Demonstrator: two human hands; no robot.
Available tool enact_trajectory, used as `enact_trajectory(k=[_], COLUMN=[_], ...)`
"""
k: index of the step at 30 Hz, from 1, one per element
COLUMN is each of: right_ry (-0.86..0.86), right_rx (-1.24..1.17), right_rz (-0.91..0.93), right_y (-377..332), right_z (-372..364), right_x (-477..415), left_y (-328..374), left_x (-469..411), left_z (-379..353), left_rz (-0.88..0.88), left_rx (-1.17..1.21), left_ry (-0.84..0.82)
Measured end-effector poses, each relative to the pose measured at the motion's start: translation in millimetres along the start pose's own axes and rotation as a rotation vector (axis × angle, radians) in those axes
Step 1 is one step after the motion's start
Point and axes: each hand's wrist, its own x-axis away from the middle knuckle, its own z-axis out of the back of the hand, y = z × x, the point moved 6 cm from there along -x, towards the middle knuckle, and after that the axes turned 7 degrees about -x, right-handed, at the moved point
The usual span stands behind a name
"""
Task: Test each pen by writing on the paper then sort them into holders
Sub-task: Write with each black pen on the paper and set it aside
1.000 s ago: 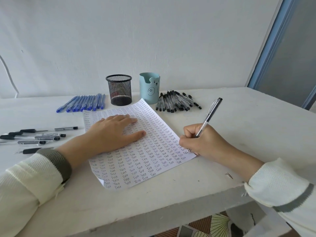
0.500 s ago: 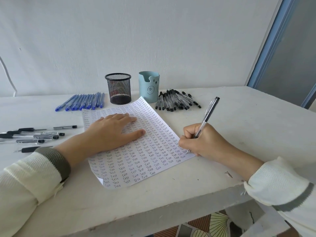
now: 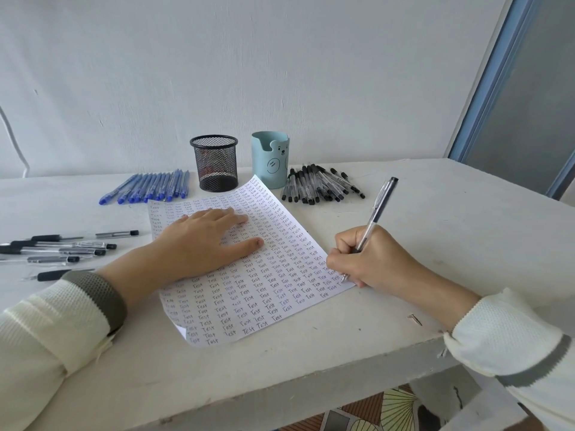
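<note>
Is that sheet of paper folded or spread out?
Spread out: the paper lies open on the table, pressed by the left hand; only its near corner curls up.

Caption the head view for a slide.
The right hand writes with a pen on the paper while the left hand presses it flat.

A single wide-angle view, worn on the head, looks forward and down across the worktop (image 3: 435,213) toward the wall (image 3: 280,73) at 12 o'clock. It sits close over the left hand (image 3: 199,244) and right hand (image 3: 370,259), with a door frame (image 3: 494,82) at 2 o'clock.
</note>
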Motion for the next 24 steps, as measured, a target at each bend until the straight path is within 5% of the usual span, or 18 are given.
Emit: enact_trajectory(k=[24], right_ry=[0.022], right_rx=[0.019], right_rz=[0.017], right_y=[-1.0], right_z=[2.1], right_x=[-0.7], left_y=[-0.6], left_x=[0.5], left_z=[0.0], left_rz=[-0.011], left_rx=[0.005], left_ry=[0.006])
